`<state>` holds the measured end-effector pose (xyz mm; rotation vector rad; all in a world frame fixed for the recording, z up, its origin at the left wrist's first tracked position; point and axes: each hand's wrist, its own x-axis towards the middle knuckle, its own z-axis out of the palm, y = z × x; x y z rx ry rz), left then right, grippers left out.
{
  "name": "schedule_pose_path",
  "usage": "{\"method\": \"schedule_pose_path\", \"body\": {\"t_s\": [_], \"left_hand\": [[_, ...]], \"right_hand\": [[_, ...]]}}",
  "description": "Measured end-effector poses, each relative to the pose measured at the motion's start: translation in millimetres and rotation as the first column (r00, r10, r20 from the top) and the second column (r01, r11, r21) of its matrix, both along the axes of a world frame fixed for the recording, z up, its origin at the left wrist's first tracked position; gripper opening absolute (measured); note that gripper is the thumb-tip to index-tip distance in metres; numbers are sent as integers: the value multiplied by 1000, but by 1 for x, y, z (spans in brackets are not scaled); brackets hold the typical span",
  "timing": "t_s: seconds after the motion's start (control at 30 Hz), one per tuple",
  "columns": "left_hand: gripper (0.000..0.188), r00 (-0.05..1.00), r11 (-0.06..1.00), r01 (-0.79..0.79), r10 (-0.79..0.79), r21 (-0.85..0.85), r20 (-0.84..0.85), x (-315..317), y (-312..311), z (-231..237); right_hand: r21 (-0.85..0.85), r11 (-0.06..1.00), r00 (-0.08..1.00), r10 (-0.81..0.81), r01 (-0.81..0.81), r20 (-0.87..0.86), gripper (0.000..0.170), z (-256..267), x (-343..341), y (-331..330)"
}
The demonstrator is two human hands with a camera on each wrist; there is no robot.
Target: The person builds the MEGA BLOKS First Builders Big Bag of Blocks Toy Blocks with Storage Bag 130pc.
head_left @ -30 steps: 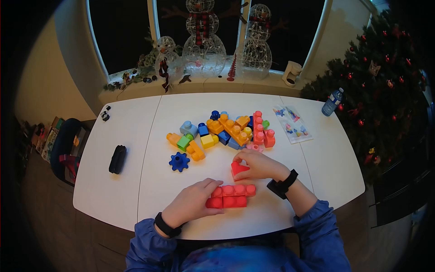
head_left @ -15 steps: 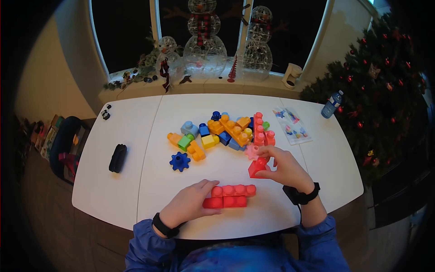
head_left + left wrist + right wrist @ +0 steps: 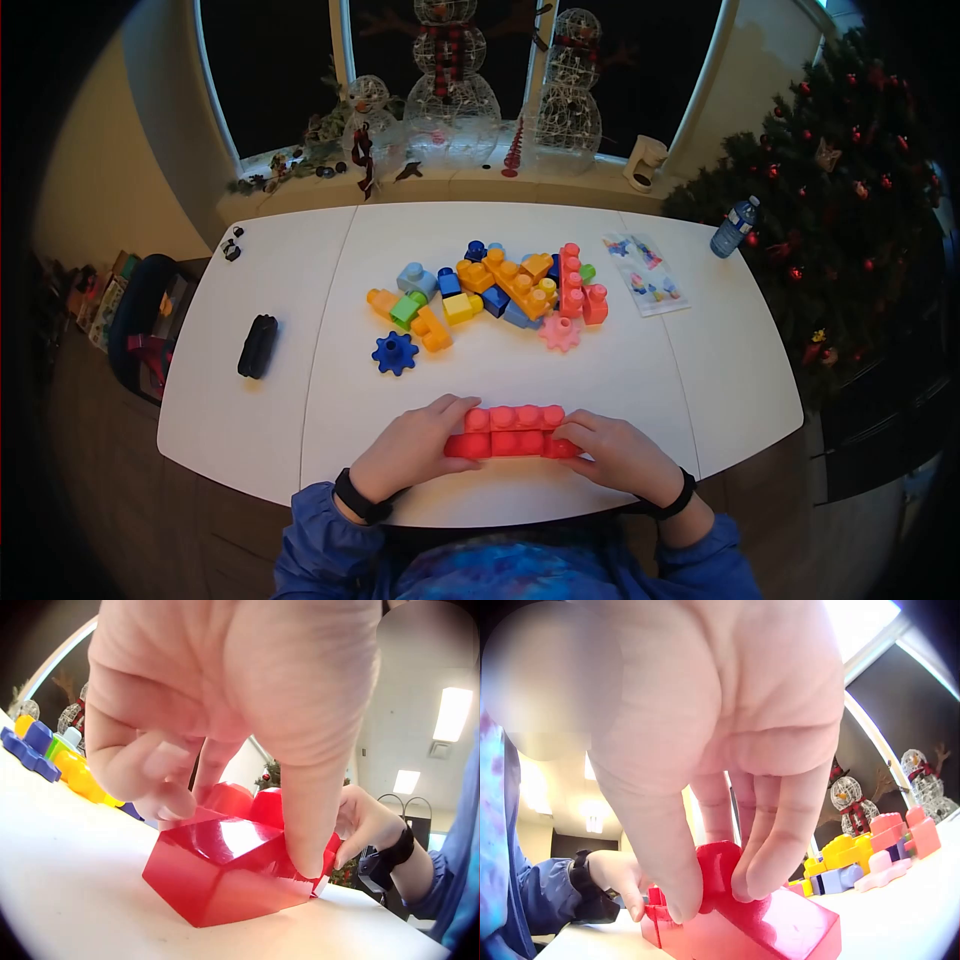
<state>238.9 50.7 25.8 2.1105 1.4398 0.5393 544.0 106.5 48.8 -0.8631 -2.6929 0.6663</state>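
Head view, blue gear (image 3: 395, 354), pink gear (image 3: 560, 334) beyond red blocks (image 3: 516, 442)

Dim, warm light fills the head view, its corners black, the windows (image 3: 268, 85) dark and the table (image 3: 390, 385) bowed by the wide lens. Both wrist views are brighter: ceiling lights (image 3: 453, 714) burn out white, glare sits in a white patch on a red block (image 3: 217, 874), and a smeared blur covers one upper corner of each.
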Motion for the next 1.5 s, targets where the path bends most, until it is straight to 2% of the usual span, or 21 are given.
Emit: {"method": "schedule_pose_path", "body": {"t_s": [0.2, 0.7, 0.8, 0.93, 1.0, 1.2, 1.3, 1.4, 1.5], "left_hand": [[76, 1000, 1000, -4, 4, -21, 7, 1, 0, 2], [73, 999, 1000, -1, 1, 10, 45, 3, 1, -1], [75, 999, 999, -30, 29, 33, 30, 4, -2, 10], [74, 991, 986, -121, 113, 112, 78, -2, -5, 19], [66, 982, 980, -168, 157, 104, 106, -3, -8, 26], [50, 963, 955, -235, 204, 179, 176, -6, -13, 22], [46, 959, 953, -247, 215, 173, 186, -6, -15, 21], [44, 955, 951, -256, 221, 175, 197, -8, -15, 18], [44, 955, 951, -252, 214, 181, 206, -8, -15, 17]], "right_hand": [[-75, 988, 985, -140, 133, -99, 32, 5, 7, 3], [6, 1000, 997, -28, 28, -78, 25, -5, 7, 16], [-72, 994, 990, -88, 80, -114, 26, 15, 4, 24], [-34, 982, 964, -191, 188, -183, 27, 41, -3, 59], [13, 970, 946, -233, 242, -225, 28, 49, -12, 82], [186, 940, 957, -271, 287, -103, 26, 44, -36, 144], [256, 904, 925, -372, 343, 74, 28, 30, -45, 161], [228, 916, 942, -335, 330, -15, 34, 16, -58, 163], [202, 918, 933, -358, 342, 47, 34, 3, -71, 168]]}}
